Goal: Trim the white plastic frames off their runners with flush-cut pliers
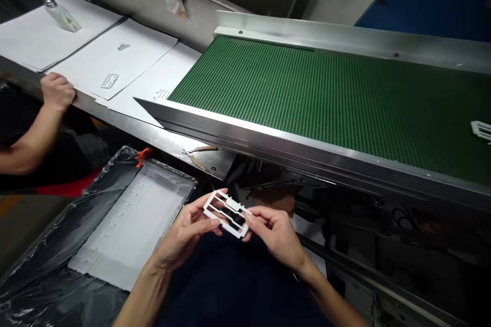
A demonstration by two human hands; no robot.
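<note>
A white plastic frame (232, 205) with long slots is held between my two hands, close in front of my body. My left hand (191, 225) grips its left end, thumb on the near edge and fingers beneath. The right end is pinched by my right hand (274, 232), between thumb and fingers. Behind my left forearm, a lined box (192, 184) holds a white sheet (126, 230) with a row of small white parts along it. Another white part (481, 130) lies on the green conveyor belt (291, 92) at the far right.
Metal side rails (268, 135) border the belt. Wire cutters (201, 156) lie on the metal ledge. White paper (141, 41) covers the bench at left, bearing small pieces and a clear bottle (63, 15). Another person's hand (57, 91) rests on the bench edge.
</note>
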